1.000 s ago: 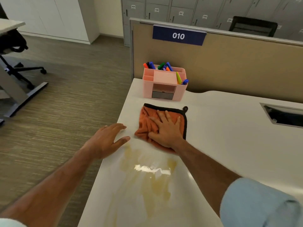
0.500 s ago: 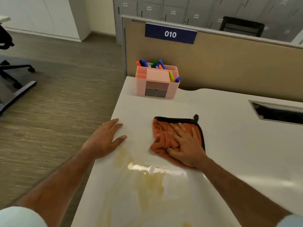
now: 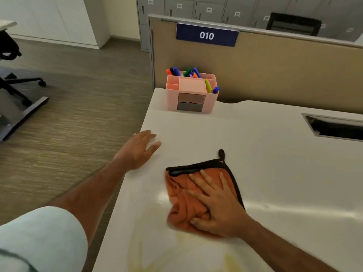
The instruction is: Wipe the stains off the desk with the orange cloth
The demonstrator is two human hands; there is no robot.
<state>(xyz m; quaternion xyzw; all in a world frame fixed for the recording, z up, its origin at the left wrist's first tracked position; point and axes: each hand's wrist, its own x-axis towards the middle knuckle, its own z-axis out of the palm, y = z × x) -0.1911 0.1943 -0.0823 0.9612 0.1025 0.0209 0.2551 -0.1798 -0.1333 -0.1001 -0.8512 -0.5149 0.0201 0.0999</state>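
Note:
An orange cloth (image 3: 183,195) with a black hem and loop lies bunched on the white desk (image 3: 265,173). My right hand (image 3: 218,209) presses flat on it, fingers spread, palm over its near right part. Yellowish stains (image 3: 157,250) smear the desk just in front of the cloth, toward the near edge. My left hand (image 3: 138,150) rests flat and open on the desk's left edge, apart from the cloth.
A pink organizer (image 3: 191,93) with several coloured markers stands at the desk's far left corner against a beige partition (image 3: 275,71). A cable slot (image 3: 335,127) opens at the right. The desk's left edge drops to the floor; an office chair (image 3: 13,79) stands far left.
My right hand has slid the cloth toward me and to the right, down onto the upper part of the stain. My left hand has stayed planted on the desk edge.

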